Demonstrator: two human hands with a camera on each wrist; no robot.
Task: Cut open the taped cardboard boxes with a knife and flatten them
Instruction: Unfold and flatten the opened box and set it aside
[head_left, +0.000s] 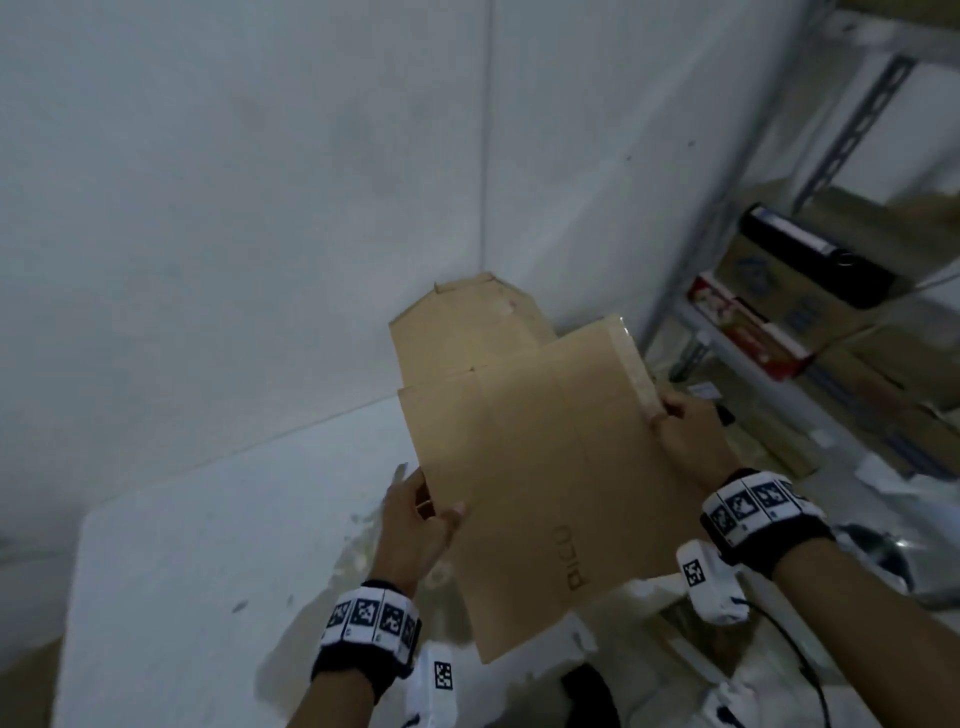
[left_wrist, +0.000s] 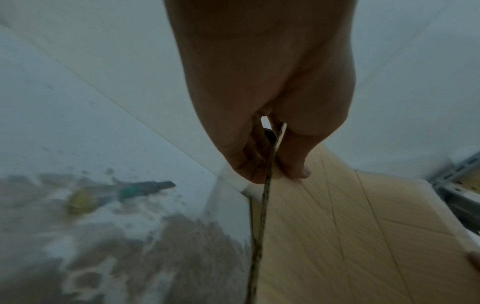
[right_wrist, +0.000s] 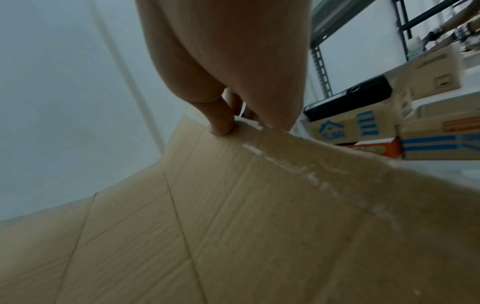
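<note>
A flattened brown cardboard box (head_left: 535, 467) hangs in the air between both hands, tilted toward the wall corner. My left hand (head_left: 423, 512) pinches its left edge, thumb on top and fingers beneath; the left wrist view shows that edge (left_wrist: 267, 185) between thumb and fingers. My right hand (head_left: 675, 421) grips the right edge by a strip of clear tape (head_left: 636, 364), and in the right wrist view the thumb (right_wrist: 221, 121) presses on the cardboard (right_wrist: 233, 226). Another flattened cardboard piece (head_left: 457, 322) leans in the corner behind. A knife with a green handle (left_wrist: 135, 192) lies on the white table.
A white table (head_left: 182, 571) lies below left, with clear tape scraps (head_left: 363, 545) on it. A metal shelf rack (head_left: 841, 171) stands to the right, loaded with cardboard boxes (head_left: 779, 291), a black binder (head_left: 810, 254) and a red box (head_left: 748, 327). White walls meet in a corner ahead.
</note>
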